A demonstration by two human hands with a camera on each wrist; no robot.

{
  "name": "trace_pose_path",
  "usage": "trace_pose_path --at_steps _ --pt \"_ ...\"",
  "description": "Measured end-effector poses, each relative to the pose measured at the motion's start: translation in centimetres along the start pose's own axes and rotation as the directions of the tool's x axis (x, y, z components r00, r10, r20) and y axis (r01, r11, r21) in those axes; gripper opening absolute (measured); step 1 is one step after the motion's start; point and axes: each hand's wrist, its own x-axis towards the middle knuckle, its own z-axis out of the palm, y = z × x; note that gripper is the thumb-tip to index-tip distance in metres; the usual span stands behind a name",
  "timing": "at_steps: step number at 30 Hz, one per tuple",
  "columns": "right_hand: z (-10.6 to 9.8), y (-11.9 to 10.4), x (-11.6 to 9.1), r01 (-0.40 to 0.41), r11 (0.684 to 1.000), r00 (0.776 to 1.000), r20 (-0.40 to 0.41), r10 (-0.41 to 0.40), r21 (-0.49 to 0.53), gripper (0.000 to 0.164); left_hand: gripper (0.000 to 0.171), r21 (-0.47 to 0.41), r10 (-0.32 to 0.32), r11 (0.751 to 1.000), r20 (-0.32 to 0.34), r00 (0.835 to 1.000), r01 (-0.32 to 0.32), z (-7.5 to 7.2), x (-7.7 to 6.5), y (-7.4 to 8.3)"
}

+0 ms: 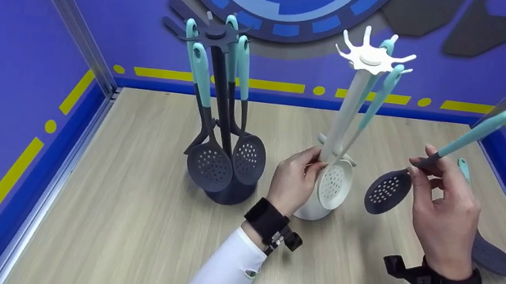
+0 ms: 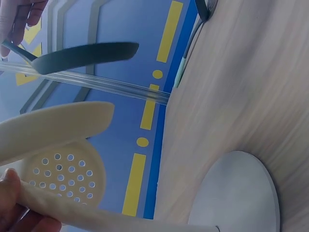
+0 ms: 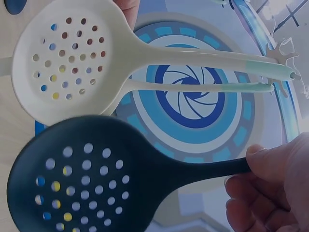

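My left hand [image 1: 294,179] grips the pole of a white utensil stand [image 1: 346,112], low down near its base. On that stand hang white skimmers with mint handles; the nearer white skimmer [image 1: 336,185] is right beside my left fingers. To the right, my right hand [image 1: 446,211] pinches the dark shaft of a black skimmer [image 1: 388,191], holding it above the table. Its mint handle points up and to the right, with the perforated head low on the left. In the right wrist view, the black skimmer [image 3: 87,169] overlaps the white skimmers, and thumb and fingers meet on its shaft.
A black utensil stand [image 1: 219,93] at the left carries several black utensils with mint handles. Another black utensil [image 1: 495,254] lies on the wooden table [image 1: 125,223] at the far right, partly behind my right hand. Blue panels [image 1: 291,73] enclose the table at the back and sides.
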Motion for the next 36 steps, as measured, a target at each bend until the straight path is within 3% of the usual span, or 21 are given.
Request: trace_pose_path --at_steps 12,23,36 --pt "0.0 -0.1 0.1 0.001 1.000 1.000 0.001 -0.001 0.012 0.043 0.025 -0.041 -0.023 0.999 0.013 1.000 0.023 0.1 -0.1 0.4" --pt "-0.3 -4.2 0.4 0.040 0.999 0.999 -0.035 -0.039 0.032 0.047 0.028 -0.079 -0.039 0.996 -0.035 0.999 0.036 0.1 -0.1 0.4" --pt "-0.4 -5.0 0.2 0.075 0.997 0.996 -0.052 -0.074 0.012 0.044 0.032 -0.141 -0.064 0.989 -0.068 0.996 0.054 0.2 -0.1 0.6"
